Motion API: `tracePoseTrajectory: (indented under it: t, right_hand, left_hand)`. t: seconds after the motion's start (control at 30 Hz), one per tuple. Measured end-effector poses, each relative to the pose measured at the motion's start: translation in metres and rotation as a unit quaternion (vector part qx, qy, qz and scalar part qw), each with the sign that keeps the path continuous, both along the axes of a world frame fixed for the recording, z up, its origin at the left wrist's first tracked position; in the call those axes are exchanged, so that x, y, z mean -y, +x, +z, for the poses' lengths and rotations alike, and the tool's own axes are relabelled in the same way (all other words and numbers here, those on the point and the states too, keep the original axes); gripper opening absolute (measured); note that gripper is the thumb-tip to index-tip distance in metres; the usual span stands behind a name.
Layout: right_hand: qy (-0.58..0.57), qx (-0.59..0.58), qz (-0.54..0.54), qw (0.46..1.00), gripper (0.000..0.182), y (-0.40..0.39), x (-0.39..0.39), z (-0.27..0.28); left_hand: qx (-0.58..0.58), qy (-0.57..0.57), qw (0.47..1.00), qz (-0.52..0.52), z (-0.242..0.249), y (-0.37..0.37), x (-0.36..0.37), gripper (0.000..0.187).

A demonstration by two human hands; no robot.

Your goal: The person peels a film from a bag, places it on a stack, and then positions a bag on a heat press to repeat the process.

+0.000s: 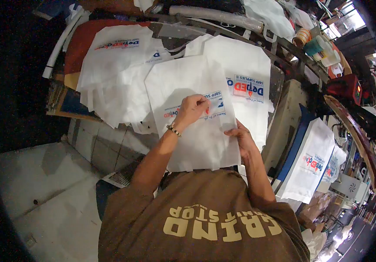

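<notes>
A white printed bag (192, 150) with red and blue lettering lies flat in front of my body, its print upside down to me. My left hand (192, 109), with a beaded bracelet on its wrist, rests over the print with fingers curled in a pinch; whether anything is between them is hidden. At the bag's right edge, my right hand (242, 139) grips it, thumb on top and the other fingers mostly underneath. Beyond it on the right lies another white bag (240, 56) with the same kind of print. Overlapping white bags (113, 65) spread to the left.
A worktable (170, 30) carries the bags, with a clear plastic roll (216, 12) along its back. More printed bags (312, 161) lie over a blue surface at right. Tubs and tape rolls (321, 46) stand at upper right. White floor tiles (52, 183) show at lower left.
</notes>
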State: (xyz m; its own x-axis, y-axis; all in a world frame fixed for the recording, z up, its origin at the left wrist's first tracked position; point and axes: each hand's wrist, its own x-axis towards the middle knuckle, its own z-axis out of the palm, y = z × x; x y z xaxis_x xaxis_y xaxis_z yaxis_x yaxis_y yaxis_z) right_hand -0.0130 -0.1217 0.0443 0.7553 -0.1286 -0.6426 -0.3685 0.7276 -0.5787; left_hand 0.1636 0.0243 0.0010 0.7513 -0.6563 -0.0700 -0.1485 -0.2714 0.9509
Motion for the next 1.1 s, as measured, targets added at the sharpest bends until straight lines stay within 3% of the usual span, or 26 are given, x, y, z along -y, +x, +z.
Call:
tracePoseTrajectory:
  t: [0.1,0.27,0.4,0.47,0.6,0.77,0.9,0.97,1.1]
  right_hand:
    - [-0.011,-0.006,0.008,1.000,0.075,0.000,0.000,0.001]
    - [-0.010,-0.009,0.000,1.000,0.079,-0.002,0.001,-0.003]
    - [-0.006,-0.001,-0.004,1.000,0.079,-0.009,0.005,-0.021]
    - [-0.020,-0.019,-0.009,1.000,0.079,-0.002,0.001,-0.003]
    - [-0.045,-0.016,0.006,0.999,0.080,-0.008,0.011,-0.030]
    - [-0.039,-0.032,0.010,0.999,0.081,-0.003,0.003,0.003]
    - [-0.046,-0.037,0.002,0.998,0.081,-0.005,0.003,-0.002]
    - [-0.024,-0.014,0.002,1.000,0.082,-0.003,0.004,0.000]
    - [-0.018,-0.017,-0.003,1.000,0.082,-0.004,0.003,0.005]
  left_hand:
    - [-0.016,0.020,0.999,0.029,-0.010,0.009,0.000,0.020]
    - [0.077,0.054,0.995,0.030,-0.012,0.018,-0.004,0.017]
    - [0.051,0.013,0.997,0.057,-0.016,0.021,-0.006,0.019]
    - [0.018,0.003,0.998,0.059,-0.011,0.024,-0.007,0.018]
    - [0.021,0.036,0.994,0.097,-0.012,0.036,-0.008,0.018]
    - [0.043,0.034,0.996,0.076,-0.016,0.037,-0.015,0.018]
    - [0.018,0.035,0.995,0.091,-0.019,0.040,-0.016,0.017]
    - [0.107,0.054,0.988,0.093,-0.020,0.046,-0.017,0.016]
    - [0.137,0.036,0.985,0.097,-0.026,0.049,-0.023,0.017]
